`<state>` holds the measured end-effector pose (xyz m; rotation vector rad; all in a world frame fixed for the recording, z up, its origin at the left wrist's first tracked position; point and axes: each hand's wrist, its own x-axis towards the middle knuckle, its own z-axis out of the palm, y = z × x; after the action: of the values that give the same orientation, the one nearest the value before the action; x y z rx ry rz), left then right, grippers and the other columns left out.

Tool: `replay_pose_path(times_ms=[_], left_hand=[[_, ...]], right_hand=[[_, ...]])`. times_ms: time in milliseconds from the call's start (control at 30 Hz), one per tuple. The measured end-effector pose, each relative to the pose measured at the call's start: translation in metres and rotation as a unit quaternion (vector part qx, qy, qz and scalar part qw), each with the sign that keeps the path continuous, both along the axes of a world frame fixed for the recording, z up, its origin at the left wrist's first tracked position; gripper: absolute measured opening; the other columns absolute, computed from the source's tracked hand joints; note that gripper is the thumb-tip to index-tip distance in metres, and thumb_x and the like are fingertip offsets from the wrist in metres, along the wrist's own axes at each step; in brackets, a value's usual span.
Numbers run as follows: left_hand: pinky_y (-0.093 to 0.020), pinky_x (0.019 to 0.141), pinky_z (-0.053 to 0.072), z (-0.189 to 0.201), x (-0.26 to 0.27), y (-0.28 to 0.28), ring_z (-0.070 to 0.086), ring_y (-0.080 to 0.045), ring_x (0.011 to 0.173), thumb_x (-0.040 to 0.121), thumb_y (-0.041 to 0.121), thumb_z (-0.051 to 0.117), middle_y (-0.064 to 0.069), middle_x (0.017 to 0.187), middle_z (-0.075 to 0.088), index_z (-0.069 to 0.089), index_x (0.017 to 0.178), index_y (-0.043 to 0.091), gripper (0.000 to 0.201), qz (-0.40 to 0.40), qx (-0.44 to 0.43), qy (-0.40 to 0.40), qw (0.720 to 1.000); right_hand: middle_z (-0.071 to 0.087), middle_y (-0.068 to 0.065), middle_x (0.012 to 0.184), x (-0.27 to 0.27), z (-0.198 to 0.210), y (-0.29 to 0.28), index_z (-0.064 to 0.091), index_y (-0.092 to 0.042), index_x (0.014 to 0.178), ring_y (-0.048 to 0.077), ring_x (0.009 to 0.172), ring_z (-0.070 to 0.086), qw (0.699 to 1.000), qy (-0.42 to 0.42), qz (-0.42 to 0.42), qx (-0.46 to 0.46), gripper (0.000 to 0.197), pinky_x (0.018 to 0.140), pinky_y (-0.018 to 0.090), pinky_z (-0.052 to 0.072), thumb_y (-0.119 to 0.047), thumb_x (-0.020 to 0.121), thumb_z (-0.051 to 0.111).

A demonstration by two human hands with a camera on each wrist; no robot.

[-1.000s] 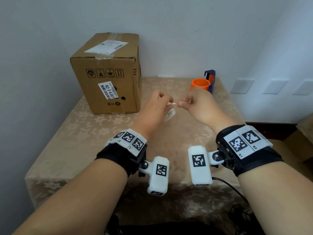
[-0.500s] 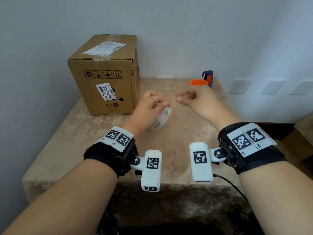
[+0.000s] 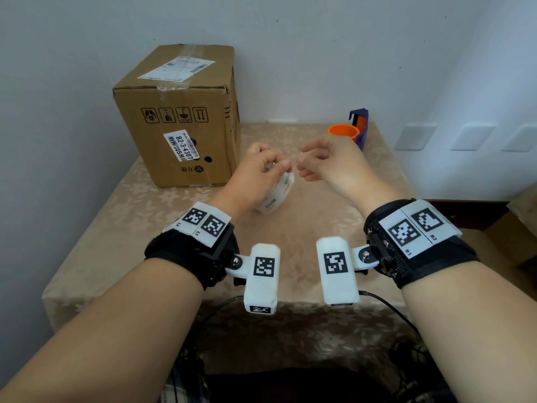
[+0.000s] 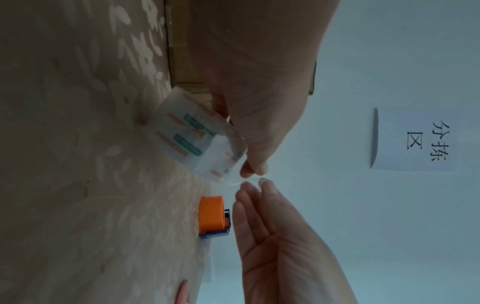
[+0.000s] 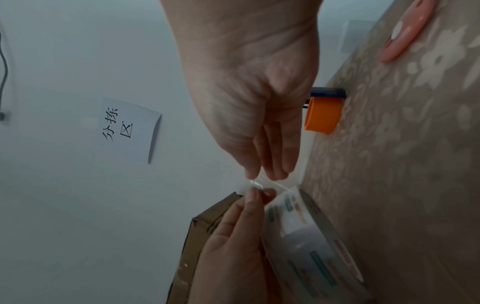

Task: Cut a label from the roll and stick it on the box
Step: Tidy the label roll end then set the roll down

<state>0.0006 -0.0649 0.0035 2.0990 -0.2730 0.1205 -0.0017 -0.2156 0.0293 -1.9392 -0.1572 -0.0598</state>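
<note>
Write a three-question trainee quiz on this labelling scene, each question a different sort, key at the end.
1. True or false: the label roll is gripped by the left hand.
2. Multiple choice: the orange tape dispenser stands A) on top of the cardboard box, B) at the table's far right, C) in the right hand.
3. Fill in: the right hand pinches the roll's loose ____.

Key: 1 true; 2 B; 3 end.
</note>
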Motion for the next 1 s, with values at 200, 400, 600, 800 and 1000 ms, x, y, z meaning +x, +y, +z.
replay_pose_path(times_ms=[200,400,600,800,1000], left_hand=[[-0.014,0.081,0.034,0.002,-0.003,0.002,0.042,-0.006,0.087,0.095,0.02,0.052,0.0,0.109,0.035,0.063,0.086,0.014,0.016,-0.017,-0.009,0.017,1.0],[-0.022,0.093,0.033,0.002,0.0,0.008,0.043,-0.012,0.101,0.094,0.017,0.052,-0.002,0.111,0.039,0.067,0.092,0.005,0.019,-0.02,-0.013,0.029,0.999],[-0.009,0.075,0.034,-0.001,0.002,0.002,0.044,-0.002,0.082,0.091,0.016,0.058,0.001,0.107,0.045,0.068,0.091,0.006,0.015,-0.006,0.005,-0.01,1.0],[-0.009,0.075,0.036,-0.001,0.002,0.001,0.047,-0.009,0.087,0.089,0.018,0.061,-0.001,0.107,0.046,0.064,0.085,0.014,0.007,-0.002,0.014,-0.012,1.0],[-0.01,0.073,0.036,-0.001,0.002,0.006,0.045,0.0,0.078,0.092,0.014,0.056,0.0,0.107,0.044,0.064,0.087,0.014,0.009,-0.006,0.003,-0.007,1.0]], right_hand=[[0.062,0.0,0.078,0.001,-0.006,0.005,0.06,-0.008,0.1,0.008,0.061,0.053,0.999,0.02,-0.029,0.03,0.01,0.047,0.014,0.051,-0.01,0.093,0.054],[0.061,0.003,0.072,-0.003,-0.01,-0.001,0.058,-0.013,0.08,0.01,0.054,0.048,0.992,0.062,0.025,0.11,0.02,0.051,0.019,0.046,-0.002,0.093,0.048],[0.059,0.005,0.07,-0.002,-0.012,0.004,0.053,-0.01,0.105,0.012,0.056,0.049,0.988,0.078,0.011,0.131,0.017,0.054,0.023,0.045,0.0,0.091,0.052],[0.059,0.004,0.077,-0.001,-0.011,0.006,0.061,-0.01,0.095,0.012,0.065,0.053,0.996,0.055,-0.008,0.071,0.015,0.06,0.021,0.049,0.0,0.09,0.051],[0.063,0.006,0.095,-0.008,-0.005,0.011,0.065,-0.004,0.113,0.013,0.085,0.059,0.999,-0.004,0.024,-0.031,0.029,0.068,0.014,0.05,-0.013,0.085,0.065]])
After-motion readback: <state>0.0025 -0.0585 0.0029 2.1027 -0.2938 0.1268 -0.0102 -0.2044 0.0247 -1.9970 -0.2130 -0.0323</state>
